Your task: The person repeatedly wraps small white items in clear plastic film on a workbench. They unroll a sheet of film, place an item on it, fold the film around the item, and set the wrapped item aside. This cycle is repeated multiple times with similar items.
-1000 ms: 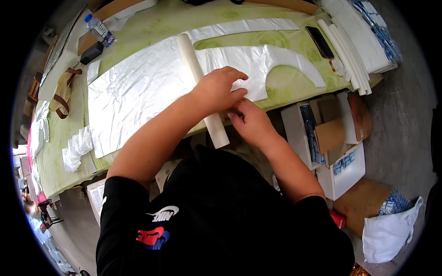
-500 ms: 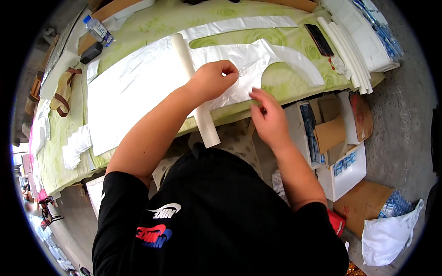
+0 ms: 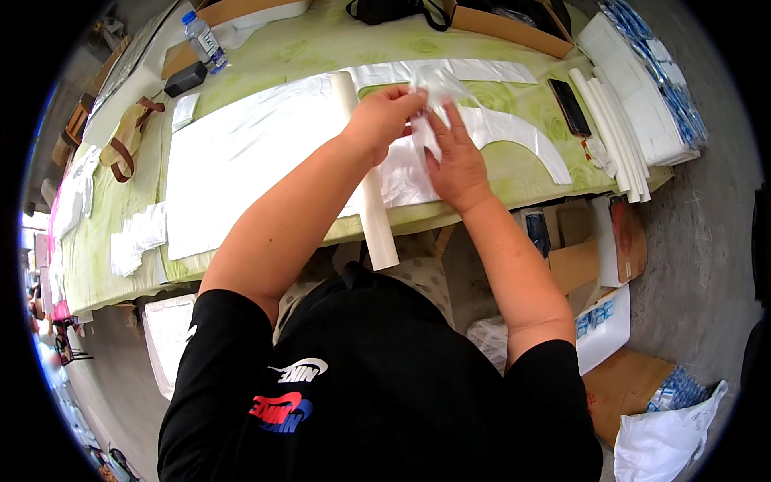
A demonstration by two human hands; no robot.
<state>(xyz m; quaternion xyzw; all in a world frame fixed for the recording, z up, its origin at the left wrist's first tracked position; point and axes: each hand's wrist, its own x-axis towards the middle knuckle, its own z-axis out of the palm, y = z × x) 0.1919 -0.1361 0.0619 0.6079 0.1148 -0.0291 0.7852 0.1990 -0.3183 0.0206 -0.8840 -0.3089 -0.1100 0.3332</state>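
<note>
A stack of thin white plastic aprons [image 3: 241,153] lies flat on the table, its strap-like ends reaching to the right. A long cream-white bar [image 3: 376,217] rests across the stack, with its near end jutting over the table edge. My left hand [image 3: 381,120] is closed at the stack's right part, pinching a lifted, see-through layer of film [image 3: 438,84]. Facing it, my right hand [image 3: 459,161] has its fingers stretched and apart against that same film. The film between them is blurred.
A phone [image 3: 569,107] and several white rolls [image 3: 614,132] lie at the table's right end. Folded white packets [image 3: 140,237] sit at the left, near a bag with brown handles [image 3: 124,149]. A bottle [image 3: 206,44] stands behind. Cartons [image 3: 622,241] fill the floor at right.
My hands have moved up and closer together, and a layer of film now rises between them. My right hand's fingers have straightened. The whole view has shifted slightly.
</note>
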